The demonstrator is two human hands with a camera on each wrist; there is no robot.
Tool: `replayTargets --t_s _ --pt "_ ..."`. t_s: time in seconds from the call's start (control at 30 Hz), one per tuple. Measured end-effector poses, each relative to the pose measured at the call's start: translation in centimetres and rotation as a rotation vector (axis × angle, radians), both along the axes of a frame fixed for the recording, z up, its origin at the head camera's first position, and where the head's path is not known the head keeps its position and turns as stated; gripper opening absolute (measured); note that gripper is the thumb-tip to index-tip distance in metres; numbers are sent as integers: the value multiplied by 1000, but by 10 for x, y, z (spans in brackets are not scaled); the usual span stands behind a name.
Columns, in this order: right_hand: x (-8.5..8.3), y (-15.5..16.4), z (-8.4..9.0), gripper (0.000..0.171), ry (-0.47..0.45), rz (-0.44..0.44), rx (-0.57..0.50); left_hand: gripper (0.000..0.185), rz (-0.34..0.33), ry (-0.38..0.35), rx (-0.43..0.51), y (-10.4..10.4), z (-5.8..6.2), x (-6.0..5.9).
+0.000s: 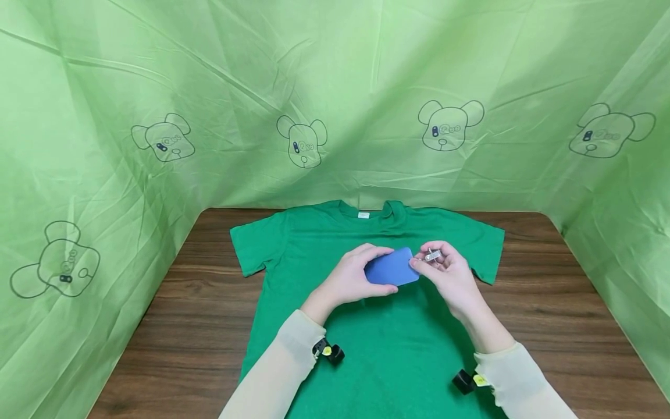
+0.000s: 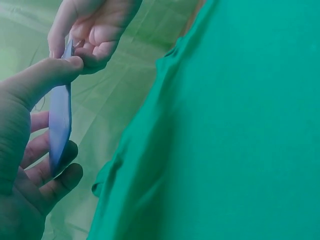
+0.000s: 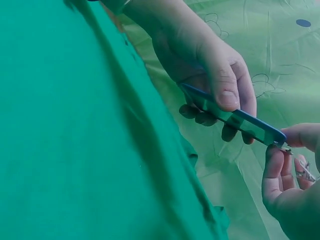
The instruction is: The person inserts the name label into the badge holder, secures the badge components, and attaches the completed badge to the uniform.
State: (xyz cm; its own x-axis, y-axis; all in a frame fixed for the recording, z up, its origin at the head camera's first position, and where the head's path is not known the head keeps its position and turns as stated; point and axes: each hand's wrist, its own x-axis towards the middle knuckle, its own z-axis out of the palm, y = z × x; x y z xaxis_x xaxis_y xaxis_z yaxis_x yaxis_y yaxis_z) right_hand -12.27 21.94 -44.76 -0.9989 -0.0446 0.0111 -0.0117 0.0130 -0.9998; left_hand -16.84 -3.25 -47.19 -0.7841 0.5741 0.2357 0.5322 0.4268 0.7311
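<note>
Both hands are up over the middle of the frame, just above the chest of a green t-shirt (image 1: 387, 326) that's spread flat on a wooden tabletop (image 1: 188, 314).

The left hand (image 1: 349, 278) is grasping a flat blue card-holder thing (image 1: 392, 267). From the left wrist view it's seen edge-on: the thumb presses the near face while the fingers (image 2: 55, 175) curl round behind it, so it's a proper clamp, not a loose rest. The right wrist view shows the same thing from the other side, thumb on top of the blue slab (image 3: 235, 120), fingertips poking out underneath.

The right hand (image 1: 451, 273) pinches the right end of the blue piece between thumb and forefinger, and a small silvery metal clip (image 1: 432, 255) sits in that hand at the same spot. The rest of its fingers (image 3: 275, 175) are half curled, palm open-ish. Can't tell whether the clip is fixed to the blue piece or only held against it.

Around all of it hangs a green sheet backdrop (image 1: 335, 87) printed with cartoon bear heads, across the upper half of the frame and down both sides.
</note>
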Motion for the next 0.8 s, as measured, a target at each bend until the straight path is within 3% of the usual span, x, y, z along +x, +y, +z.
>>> replayTargets --t_s 0.3,0.53,0.8 --pt "-1 4 5 34 -60 -3 -94 76 9 32 11 0 3 1" --pt "0 9 6 31 -100 7 -20 77 6 61 4 2 3 1" --pt "-2 11 2 31 -144 33 69 76 11 39 24 1 3 1"
